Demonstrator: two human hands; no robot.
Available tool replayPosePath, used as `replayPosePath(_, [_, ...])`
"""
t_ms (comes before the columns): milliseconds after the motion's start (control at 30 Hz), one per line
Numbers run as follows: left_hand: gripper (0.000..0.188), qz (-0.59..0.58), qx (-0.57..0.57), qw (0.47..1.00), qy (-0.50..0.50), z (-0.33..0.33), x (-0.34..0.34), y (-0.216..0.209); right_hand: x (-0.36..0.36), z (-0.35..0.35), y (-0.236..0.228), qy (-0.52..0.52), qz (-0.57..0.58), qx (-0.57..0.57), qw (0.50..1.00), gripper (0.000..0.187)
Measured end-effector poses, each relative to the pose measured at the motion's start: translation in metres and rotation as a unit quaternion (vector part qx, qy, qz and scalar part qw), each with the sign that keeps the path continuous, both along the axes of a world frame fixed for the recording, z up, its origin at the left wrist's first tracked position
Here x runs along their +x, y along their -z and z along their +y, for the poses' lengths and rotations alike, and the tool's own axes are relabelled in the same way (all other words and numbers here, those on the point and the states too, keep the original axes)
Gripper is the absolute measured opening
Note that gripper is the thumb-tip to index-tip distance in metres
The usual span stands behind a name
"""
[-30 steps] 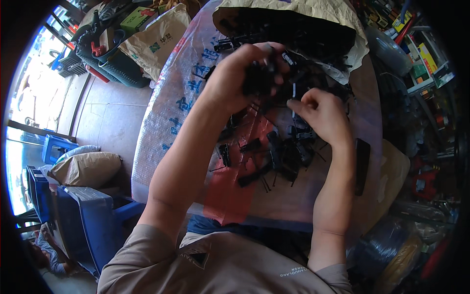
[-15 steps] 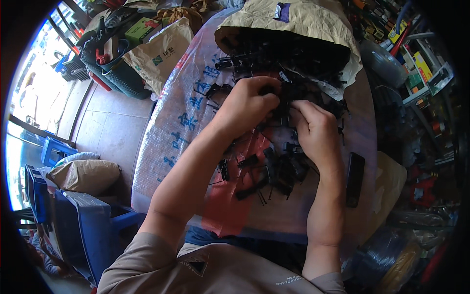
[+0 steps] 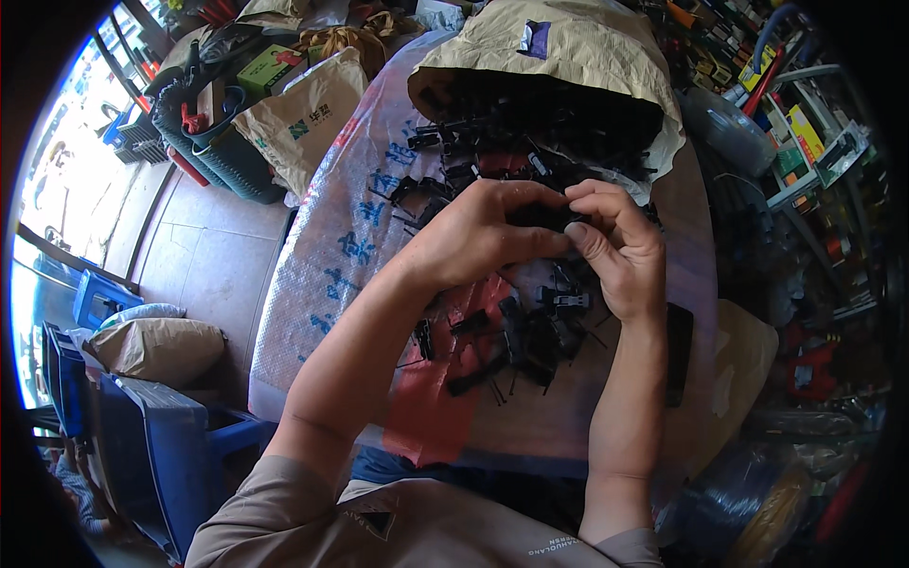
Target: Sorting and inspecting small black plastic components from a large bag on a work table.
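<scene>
My left hand [image 3: 483, 232] curls its thumb and index finger around a dark black part [image 3: 540, 218], mostly hidden by the fingers. At the part's right end, the thumb and fingertips of my right hand [image 3: 630, 256] pinch together, touching or almost touching the left fingertips. Both hands are raised over the middle of the table. Just below them lies a loose pile of black plastic parts [image 3: 516, 336] with thin legs. More such parts [image 3: 440, 137] spill from the open mouth of a brown paper sack [image 3: 568, 47] beyond my hands.
A woven plastic sheet [image 3: 312, 284] with blue writing and a red band [image 3: 431, 417] covers the table. A black phone [image 3: 679, 346] lies right of my right forearm. Blue plastic stools [image 3: 161, 417] and a stuffed sack [image 3: 161, 346] stand at left; crowded shelves [image 3: 805, 142] line the right.
My hands have come nearer to me and closer together, now meeting at the black part. The right hand has turned its fingertips toward the left. The whole view has shifted slightly.
</scene>
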State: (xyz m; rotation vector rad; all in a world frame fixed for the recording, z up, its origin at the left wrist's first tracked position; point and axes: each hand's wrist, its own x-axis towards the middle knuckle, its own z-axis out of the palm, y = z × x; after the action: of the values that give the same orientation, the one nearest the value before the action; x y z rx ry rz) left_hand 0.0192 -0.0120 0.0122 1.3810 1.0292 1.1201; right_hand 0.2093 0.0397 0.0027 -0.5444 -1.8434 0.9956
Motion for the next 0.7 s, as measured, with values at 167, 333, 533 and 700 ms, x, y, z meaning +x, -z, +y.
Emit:
replayPosePath(167, [0.028,0.004,0.074,0.996,-0.039,-0.001,0.008,0.001,0.001,-0.001,0.003,0.014,0.006,-0.053,0.998,0.014])
replayPosePath(333, [0.016,-0.028,0.08,0.994,-0.076,-0.004,0.01,-0.001,0.001,-0.005,-0.002,-0.016,0.053,-0.135,0.989,0.014])
replayPosePath(533, [0.012,0.0,0.095,0.993,-0.076,-0.006,0.011,-0.002,0.0,-0.006,-0.001,-0.03,0.087,-0.156,0.983,0.016])
replayPosePath(700, [0.012,0.038,0.111,0.989,-0.089,-0.007,0.015,0.001,0.0,-0.004,0.002,-0.014,0.092,-0.136,0.986,0.012])
